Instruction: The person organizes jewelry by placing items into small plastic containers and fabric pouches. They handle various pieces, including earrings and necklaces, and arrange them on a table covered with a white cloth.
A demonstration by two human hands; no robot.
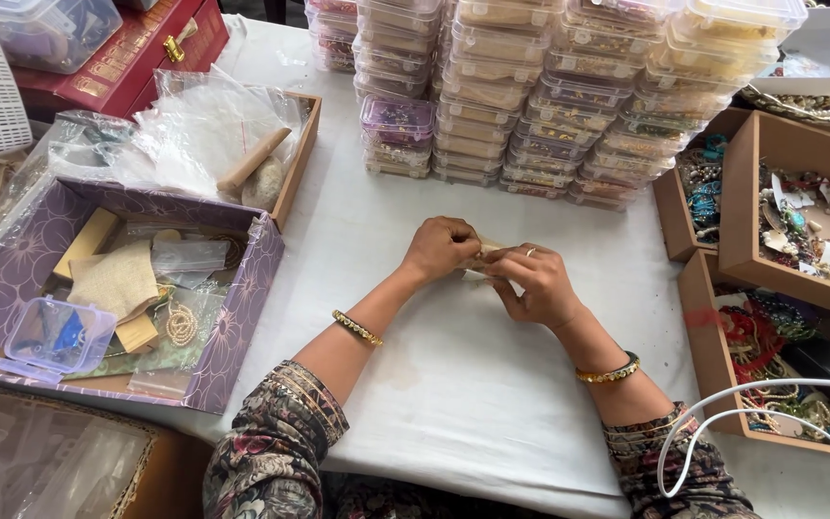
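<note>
Small pale packet (pixel 485 252) | between both hands | left hand (pixel 442 248) pinching it | right hand (pixel 538 284) pinching it

item: small pale beige piece (pixel 485 252), flat, mostly hidden
hold: pinched between the fingers of 2 hands
place: at the fingertips, between both hands, just above the white tabletop

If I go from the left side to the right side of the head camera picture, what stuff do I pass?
Purple box → left hand → small pale item pinched between both hands → right hand → wooden trays of beads.
</note>
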